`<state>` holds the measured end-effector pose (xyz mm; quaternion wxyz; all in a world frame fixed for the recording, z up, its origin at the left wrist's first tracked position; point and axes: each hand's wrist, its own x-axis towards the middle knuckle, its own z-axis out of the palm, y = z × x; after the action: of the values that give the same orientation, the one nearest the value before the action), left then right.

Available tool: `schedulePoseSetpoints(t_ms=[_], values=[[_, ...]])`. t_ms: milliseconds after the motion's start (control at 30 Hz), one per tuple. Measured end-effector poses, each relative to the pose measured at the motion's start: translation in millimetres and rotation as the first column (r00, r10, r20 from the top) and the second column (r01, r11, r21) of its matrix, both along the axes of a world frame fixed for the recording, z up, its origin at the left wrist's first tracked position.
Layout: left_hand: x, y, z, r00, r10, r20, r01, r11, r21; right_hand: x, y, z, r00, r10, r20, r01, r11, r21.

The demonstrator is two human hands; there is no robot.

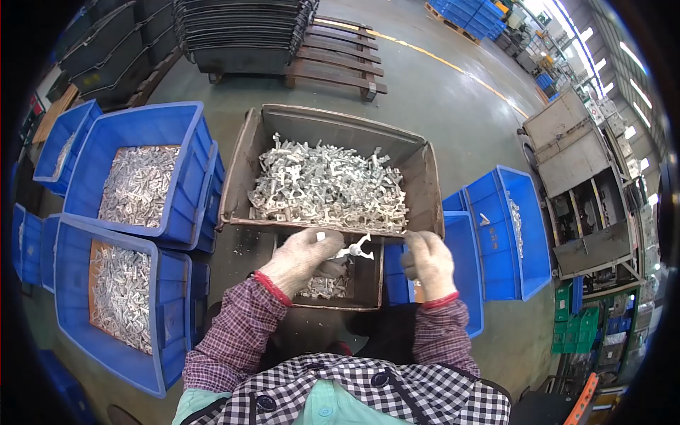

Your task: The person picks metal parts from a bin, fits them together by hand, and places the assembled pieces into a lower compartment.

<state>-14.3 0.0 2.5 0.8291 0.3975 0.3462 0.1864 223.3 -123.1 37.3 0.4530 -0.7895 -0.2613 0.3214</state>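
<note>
In the head view my left hand (pixel 309 253), in a pale work glove with a red cuff, is closed around one end of a small silvery metal casting (pixel 360 248). The forked end of the part points right, over the lower bin. My right hand (pixel 429 263), gloved the same way, is by the near right corner of the large metal bin with its fingers curled; whether they hold anything is hidden. Many similar metal castings (pixel 329 184) are heaped in the large grey-brown bin (pixel 347 122). Below my hands, a smaller bin (pixel 375 283) holds more such parts.
Blue crates (pixel 152 244) of metal parts stand at the left. More blue crates (pixel 508 234) are on the right, beside a metal cabinet (pixel 591 198). Stacked dark bins (pixel 244 42) and wooden pallets (pixel 336 57) lie beyond the large bin. Green crates (pixel 575 327) sit at lower right.
</note>
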Motion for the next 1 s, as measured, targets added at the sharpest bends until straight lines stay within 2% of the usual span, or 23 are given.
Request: schedulePoseSetpoints(t_ms=[33,100,133,167,233,300,333,367,400,467,500,567,633,700,733,767,833,867,967,1000], values=[[-5.2,0.3,2.0,0.999,0.033,0.023,-0.033,0.999,0.012,14.6,-5.8,6.1,0.991,-0.094,-0.091,0.087,0.993,-0.08],[1.5,1.1,-3.2,0.999,-0.043,-0.021,0.043,0.999,0.031,71.1,-41.1,-26.1,0.974,-0.022,0.224,0.046,0.994,-0.104],[5.8,2.3,-4.2,0.999,-0.018,-0.043,0.02,0.999,0.05,119.0,-56.5,-64.1,0.725,0.207,0.656,-0.051,0.967,-0.249],[7.1,4.3,-5.9,0.999,0.001,-0.043,0.001,0.999,0.039,125.3,-61.2,-59.0,0.436,0.337,0.835,0.067,0.912,-0.404],[-0.9,6.2,-2.6,0.996,0.002,-0.089,0.001,1.0,0.023,131.3,-59.9,-67.0,0.374,0.191,0.907,0.123,0.959,-0.253],[-6.5,12.8,-0.7,0.992,-0.006,-0.127,0.015,0.998,0.066,112.0,-40.0,-56.4,0.618,0.001,0.786,-0.057,0.997,0.044],[-8.7,15.3,-0.4,0.989,-0.01,-0.146,0.023,0.996,0.087,74.0,-20.5,-24.6,0.87,-0.045,0.491,-0.021,0.992,0.127],[-8.9,14.8,-1.3,0.991,-0.022,-0.132,0.033,0.996,0.082,35.6,-0.7,7.8,0.98,-0.138,0.139,0.11,0.974,0.197],[-6.3,11.6,-3.7,0.992,-0.035,-0.118,0.044,0.996,0.077,24.0,4.5,-8.1,0.982,0.004,0.187,-0.066,0.942,0.328],[-6.6,5.8,-4.9,0.996,-0.044,-0.08,0.052,0.993,0.106,-17.3,20.3,-15.0,0.948,0.271,-0.165,-0.229,0.944,0.236],[-12.7,6.6,0.6,0.994,-0.054,-0.097,0.068,0.987,0.145,-39.1,31.5,-29.8,0.914,0.405,-0.025,-0.396,0.903,0.167],[-11.8,5.0,-1.9,0.998,-0.049,-0.032,0.052,0.994,0.1,-63.4,36.6,-38.7,0.901,0.365,-0.234,-0.337,0.929,0.154],[-19.1,8.7,-0.6,0.992,-0.075,-0.102,0.094,0.976,0.194,-60.5,36.0,-44.3,0.92,0.367,-0.138,-0.335,0.919,0.209],[-24.7,10.3,13.9,0.971,-0.068,-0.229,0.135,0.947,0.291,-62.2,35.3,-28.9,0.902,0.328,-0.282,-0.269,0.936,0.227],[-20.7,10.4,5.6,0.991,-0.036,-0.13,0.062,0.977,0.203,-61.4,34.4,-25.3,0.906,0.309,-0.289,-0.267,0.947,0.176],[-21.3,11.5,2.0,0.987,-0.069,-0.143,0.109,0.95,0.292,-60.5,33.5,-21.7,0.91,0.292,-0.295,-0.266,0.956,0.125],[-22.6,13.4,-1.7,0.975,-0.131,-0.178,0.2,0.866,0.459,-60.2,31.0,-29.9,0.925,0.372,-0.077,-0.355,0.918,0.175],[-19.6,14.3,17.9,0.975,-0.096,-0.202,0.143,0.962,0.233,-61.2,31.4,-31.5,0.909,0.406,0.092,-0.416,0.882,0.221],[-13.6,16.0,-3.0,0.997,-0.08,-0.021,0.076,0.985,-0.157,-61.5,27.7,-27.7,0.923,0.38,0.057,-0.38,0.883,0.274],[-10.9,15.5,-6.7,0.997,-0.08,-0.007,0.076,0.974,-0.212,-61.1,26.4,-26.8,0.926,0.376,0.042,-0.374,0.891,0.258]])
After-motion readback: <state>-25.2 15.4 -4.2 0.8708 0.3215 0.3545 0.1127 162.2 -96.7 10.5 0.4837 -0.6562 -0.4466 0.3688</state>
